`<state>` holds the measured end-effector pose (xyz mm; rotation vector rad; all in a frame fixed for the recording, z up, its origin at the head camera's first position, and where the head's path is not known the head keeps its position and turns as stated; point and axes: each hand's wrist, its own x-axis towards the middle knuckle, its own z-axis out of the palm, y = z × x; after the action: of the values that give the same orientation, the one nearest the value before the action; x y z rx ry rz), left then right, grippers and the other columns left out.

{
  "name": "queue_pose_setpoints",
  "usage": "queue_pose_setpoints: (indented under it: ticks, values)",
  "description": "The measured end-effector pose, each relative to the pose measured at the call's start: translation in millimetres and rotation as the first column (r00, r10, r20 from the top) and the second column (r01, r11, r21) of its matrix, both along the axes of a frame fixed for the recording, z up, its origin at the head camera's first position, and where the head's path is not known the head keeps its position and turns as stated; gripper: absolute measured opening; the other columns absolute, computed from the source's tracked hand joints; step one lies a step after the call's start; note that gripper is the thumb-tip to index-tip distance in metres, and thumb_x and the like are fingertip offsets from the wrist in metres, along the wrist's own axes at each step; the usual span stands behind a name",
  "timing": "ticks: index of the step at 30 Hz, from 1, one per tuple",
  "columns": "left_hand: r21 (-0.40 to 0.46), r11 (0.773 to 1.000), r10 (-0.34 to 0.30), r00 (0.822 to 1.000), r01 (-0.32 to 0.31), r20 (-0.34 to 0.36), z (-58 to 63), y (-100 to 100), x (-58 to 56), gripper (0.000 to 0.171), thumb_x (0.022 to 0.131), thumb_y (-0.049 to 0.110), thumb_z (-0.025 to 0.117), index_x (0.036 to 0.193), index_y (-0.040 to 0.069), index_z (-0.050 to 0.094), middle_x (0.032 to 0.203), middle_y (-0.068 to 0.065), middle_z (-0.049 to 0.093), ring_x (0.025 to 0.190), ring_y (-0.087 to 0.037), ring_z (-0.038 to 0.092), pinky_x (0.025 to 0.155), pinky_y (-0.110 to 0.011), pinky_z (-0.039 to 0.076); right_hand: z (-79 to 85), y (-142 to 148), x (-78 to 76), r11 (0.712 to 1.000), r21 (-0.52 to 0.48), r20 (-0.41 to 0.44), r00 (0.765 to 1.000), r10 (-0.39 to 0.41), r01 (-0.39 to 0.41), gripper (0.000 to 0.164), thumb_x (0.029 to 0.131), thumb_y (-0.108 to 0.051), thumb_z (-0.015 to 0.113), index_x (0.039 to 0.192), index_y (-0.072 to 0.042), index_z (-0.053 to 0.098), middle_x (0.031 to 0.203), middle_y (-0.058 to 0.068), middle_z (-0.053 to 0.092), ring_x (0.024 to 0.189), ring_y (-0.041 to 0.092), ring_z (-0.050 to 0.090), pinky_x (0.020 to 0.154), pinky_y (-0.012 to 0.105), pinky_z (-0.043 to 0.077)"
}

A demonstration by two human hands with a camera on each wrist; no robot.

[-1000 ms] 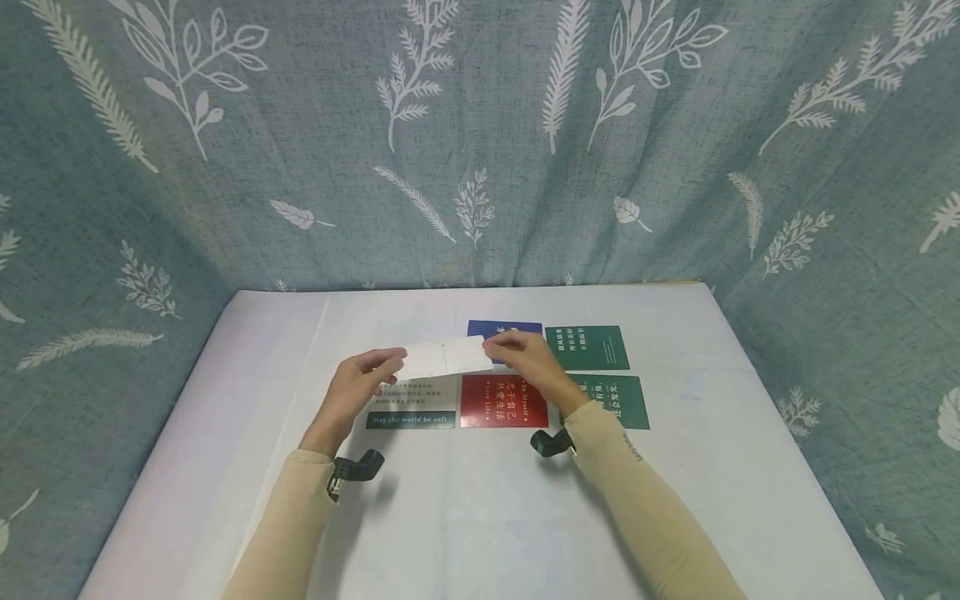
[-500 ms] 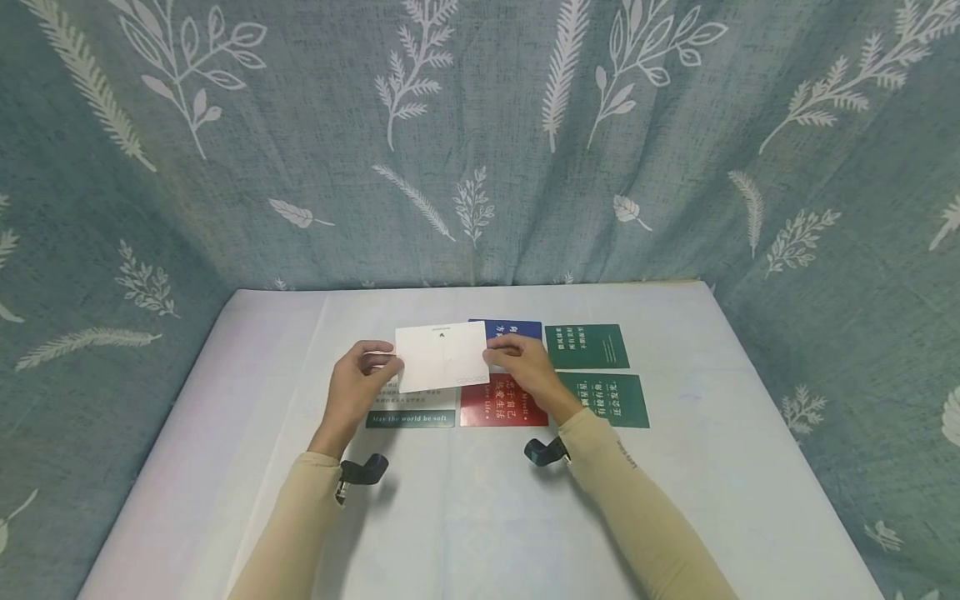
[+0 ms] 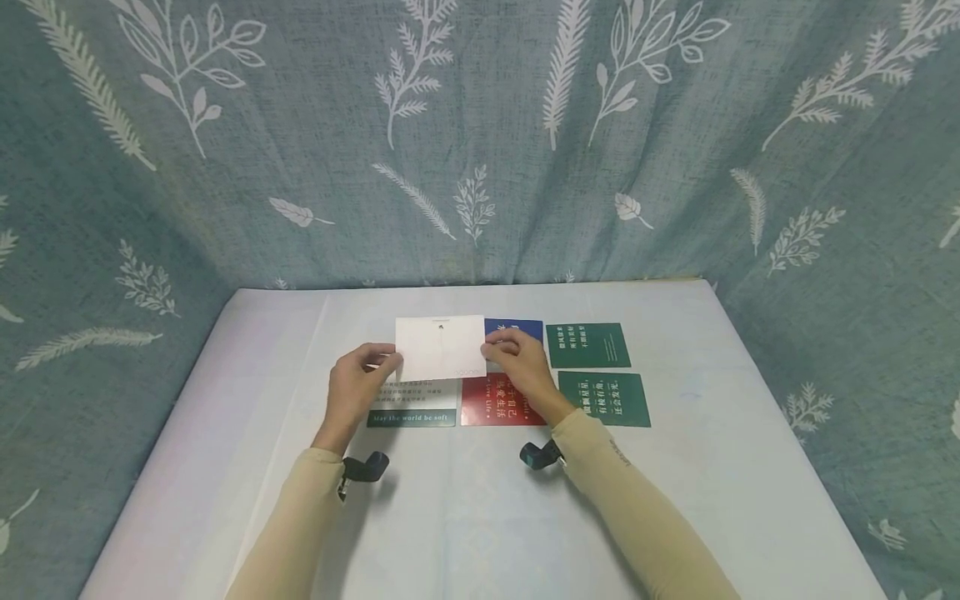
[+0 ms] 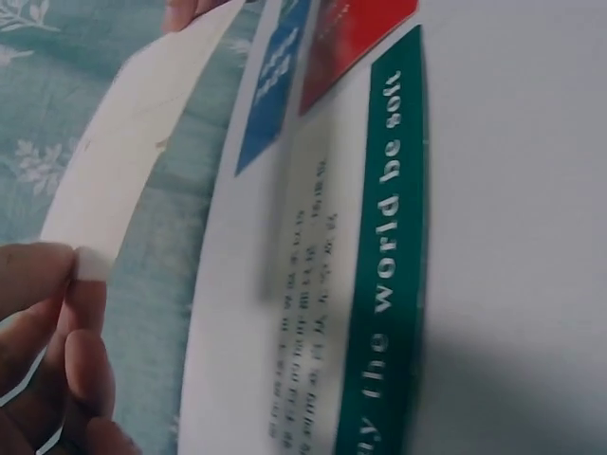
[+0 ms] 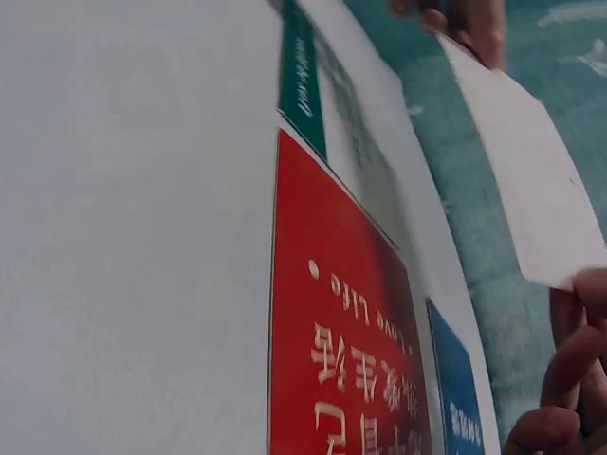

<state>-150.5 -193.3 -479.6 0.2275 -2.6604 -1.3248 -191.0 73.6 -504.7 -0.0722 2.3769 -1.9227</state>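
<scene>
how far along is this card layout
Laid out: the green-and-white card, red card, blue card, back green card and front green card, flat on the table. In hand: the white card, pinched by the left hand and right hand, off the table. Remaining: probably setting it down, perhaps beside the blue card; whether more follow, I cannot tell.

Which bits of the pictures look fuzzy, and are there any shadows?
Head view: bright, with a soft shadow on the table beside the left sleeve, and print on the white card too tiny to read; left wrist view: dimmer, big letters on the green strip readable, small print next to it smudgy; right wrist view: dim, left hand at the top fuzzy, letters on the red card clearer.
</scene>
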Motion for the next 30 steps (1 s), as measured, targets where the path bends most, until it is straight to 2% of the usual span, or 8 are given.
queue_pose_setpoints:
  ticks: [8,12,15,18,21,24,27,30]
  values:
    - [-0.034,0.996,0.08,0.992,-0.084,-0.095,11.1,3.8,-13.0,0.033,0.097,0.034,0.069,0.119,0.009,0.072,0.105,-0.015,0.072,0.096,-0.032,0.068,0.085,-0.048,0.05,10.5,-11.8,-6.1,1.0,0.009,-0.084,0.996,-0.009,0.01,0.031,0.095,-0.025,0.072,0.126,-0.02,0.068,0.114,-0.003,0.071,0.103,0.015,0.066,0.091,0.035,0.052]
    - [-0.038,0.993,0.111,0.987,-0.116,-0.113,17.6,1.3,-22.1,0.033,0.097,0.034,0.069,0.119,0.01,0.073,0.105,-0.014,0.073,0.096,-0.03,0.068,0.081,-0.045,0.052,16.7,-16.9,-9.3,0.999,0.037,-0.1,0.994,0.033,-0.03,0.042,0.095,-0.023,0.07,0.136,-0.024,0.062,0.124,0.0,0.067,0.095,0.016,0.062,0.081,0.032,0.05]
    - [-0.034,0.991,0.128,0.984,-0.133,-0.124,20.9,-2.8,-28.4,0.033,0.097,0.033,0.069,0.12,0.01,0.073,0.107,-0.013,0.074,0.096,-0.029,0.069,0.08,-0.043,0.051,20.2,-20.8,-12.4,0.998,0.039,-0.107,0.992,0.061,-0.057,0.047,0.095,-0.02,0.068,0.141,-0.022,0.06,0.128,0.004,0.065,0.09,0.016,0.059,0.073,0.03,0.047]
    - [-0.036,0.988,0.142,0.981,-0.148,-0.129,22.8,-7.8,-34.2,0.032,0.097,0.03,0.068,0.121,0.01,0.073,0.108,-0.013,0.074,0.094,-0.03,0.069,0.078,-0.04,0.049,23.5,-25.2,-15.7,0.996,0.038,-0.1,0.991,0.085,-0.082,0.048,0.095,-0.016,0.067,0.142,-0.019,0.059,0.128,0.006,0.065,0.089,0.015,0.06,0.071,0.028,0.045]
    - [-0.06,0.986,0.149,0.982,-0.157,-0.118,23.0,-11.6,-39.8,0.032,0.097,0.029,0.066,0.122,0.01,0.074,0.108,-0.014,0.073,0.094,-0.031,0.069,0.076,-0.039,0.046,24.7,-28.5,-19.1,0.992,0.051,-0.079,0.99,0.117,-0.113,0.049,0.094,-0.011,0.064,0.142,-0.017,0.059,0.128,0.006,0.065,0.095,0.016,0.062,0.071,0.026,0.046]
    - [-0.095,0.983,0.15,0.985,-0.159,-0.089,20.4,-15.8,-44.6,0.034,0.097,0.028,0.063,0.124,0.011,0.073,0.109,-0.014,0.073,0.095,-0.032,0.068,0.076,-0.04,0.044,23.6,-32.4,-22.3,0.984,0.082,-0.039,0.986,0.16,-0.157,0.052,0.093,-0.007,0.06,0.144,-0.015,0.057,0.131,0.007,0.064,0.098,0.022,0.063,0.071,0.027,0.048]
    - [-0.137,0.979,0.144,0.988,-0.149,-0.045,13.8,-19.7,-50.0,0.036,0.096,0.028,0.061,0.127,0.012,0.071,0.111,-0.013,0.072,0.094,-0.031,0.067,0.076,-0.041,0.044,21.6,-35.0,-24.9,0.972,0.125,0.007,0.98,0.199,-0.198,0.054,0.094,-0.007,0.058,0.147,-0.013,0.054,0.134,0.008,0.062,0.1,0.029,0.063,0.073,0.033,0.051]
    - [-0.172,0.976,0.134,0.991,-0.132,-0.001,6.2,-22.2,-54.0,0.038,0.097,0.029,0.06,0.129,0.012,0.07,0.113,-0.013,0.072,0.092,-0.031,0.066,0.073,-0.041,0.045,18.1,-37.9,-27.8,0.959,0.189,0.045,0.977,0.209,-0.214,0.051,0.096,-0.011,0.058,0.147,-0.012,0.053,0.135,0.008,0.062,0.104,0.028,0.063,0.081,0.037,0.053]
